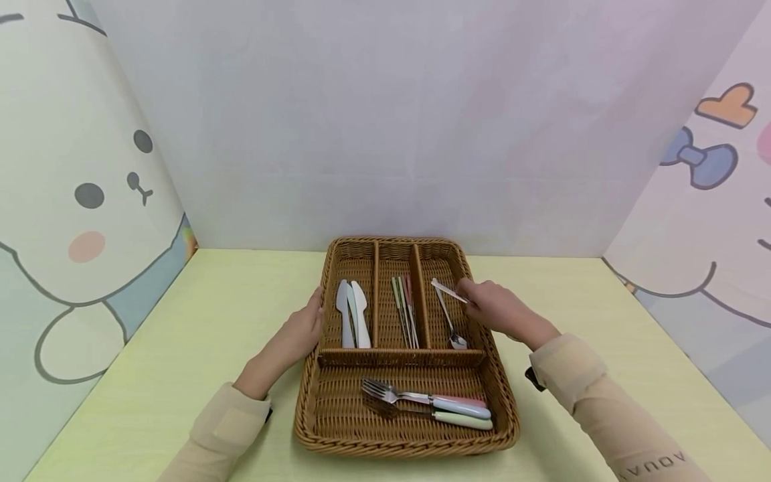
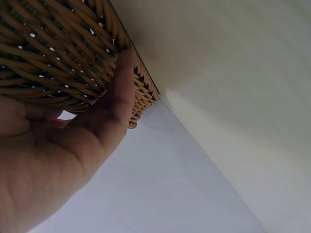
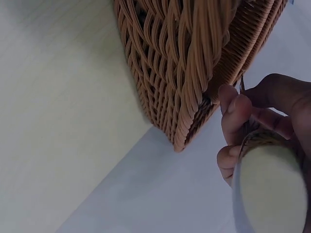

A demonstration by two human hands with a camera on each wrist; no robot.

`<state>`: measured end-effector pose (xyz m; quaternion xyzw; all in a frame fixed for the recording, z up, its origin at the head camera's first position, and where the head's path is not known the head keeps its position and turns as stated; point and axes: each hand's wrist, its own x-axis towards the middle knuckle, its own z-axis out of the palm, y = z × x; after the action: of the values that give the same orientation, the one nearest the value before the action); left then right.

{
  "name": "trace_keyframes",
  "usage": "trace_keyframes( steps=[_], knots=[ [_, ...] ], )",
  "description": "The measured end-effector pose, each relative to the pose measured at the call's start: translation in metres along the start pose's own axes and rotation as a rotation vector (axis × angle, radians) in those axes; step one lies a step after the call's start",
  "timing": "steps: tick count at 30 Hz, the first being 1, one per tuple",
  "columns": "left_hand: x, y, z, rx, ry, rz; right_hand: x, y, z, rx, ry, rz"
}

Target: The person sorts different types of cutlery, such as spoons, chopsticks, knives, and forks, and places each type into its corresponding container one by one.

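My right hand [image 1: 496, 308] pinches a spoon over the right rim of a wicker cutlery basket [image 1: 406, 450]. The spoon's handle [image 1: 448, 291] reaches over the back right compartment, and its shiny bowl [image 3: 272, 189] shows below the fingers in the right wrist view. Another spoon [image 1: 458, 342] lies in that compartment. With extended fingers my left hand [image 1: 298, 335] touches the basket's outer left wall [image 2: 53, 58]. Pale spreaders [image 1: 360, 314] sit in the back left compartment, slim metal sticks with green and red ends [image 1: 405, 311] in the middle one. Several forks [image 1: 460, 406] lie across the front compartment.
The basket stands on a pale yellow table [image 1: 253, 288], near a plain white backdrop [image 1: 391, 134]. Side panels with cartoon figures [image 1: 78, 201] flank the table on the left and right.
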<state>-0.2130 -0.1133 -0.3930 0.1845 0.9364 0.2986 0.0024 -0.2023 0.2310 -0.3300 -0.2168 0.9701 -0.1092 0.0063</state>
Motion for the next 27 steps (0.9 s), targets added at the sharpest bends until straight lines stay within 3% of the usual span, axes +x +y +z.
trace_keyframes(
  steps=[13,27],
  knots=[
    [-0.001,0.001,-0.001,-0.004,0.001,0.004,0.018,0.002,0.009,0.094,-0.018,-0.021],
    [-0.003,0.002,-0.001,0.001,0.004,-0.006,0.028,0.008,0.02,0.216,-0.028,0.078]
  ],
)
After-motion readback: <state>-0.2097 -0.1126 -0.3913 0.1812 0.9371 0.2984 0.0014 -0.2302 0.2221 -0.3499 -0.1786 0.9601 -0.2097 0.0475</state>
